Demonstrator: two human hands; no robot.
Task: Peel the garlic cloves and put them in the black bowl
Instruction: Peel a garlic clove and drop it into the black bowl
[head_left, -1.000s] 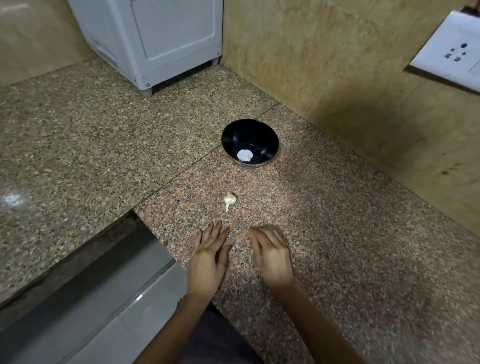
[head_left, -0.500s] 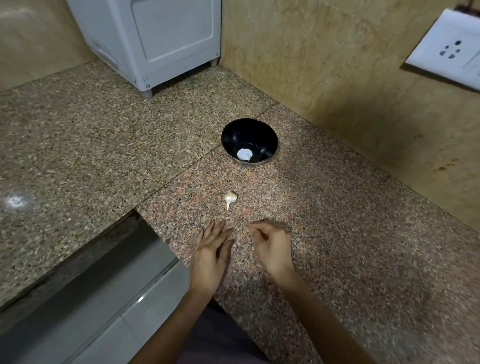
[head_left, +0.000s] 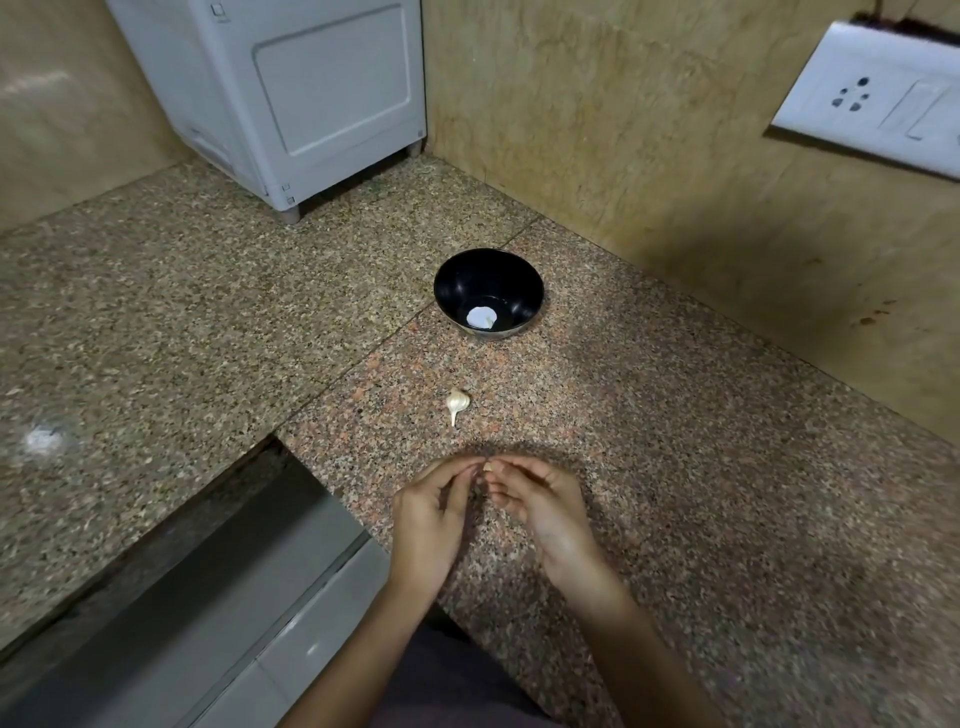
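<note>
Fingers (head_left: 514, 463) of both hands are curled, and their tips meet in the middle, seen from the head camera. The right hand (head_left: 545, 512) pinches a tiny pale bit (head_left: 487, 467) at its fingertips. I think it is a small clove, but it is too little to be sure. The left hand (head_left: 428, 519) brings its tips right up to the same bit. I cannot tell if it grips it or only touches it.

More garlic (head_left: 457, 401) lies on the counter (head_left: 675, 467), near the fingertips, at about 11 o'clock from them. Its thin stem points to 6 o'clock, back at the hands, and its fat end points to 12 o'clock. The left hand is a bit nearer to it.

Past the garlic, at 12 o'clock from the fingers and well apart from them, sits the black bowl (head_left: 462, 280). A white thing (head_left: 481, 317) lies at its bottom, maybe a peeled clove.

I think the peeling comes next. After that the clove has to travel straight ahead, over the garlic, to reach the bowl.
</note>
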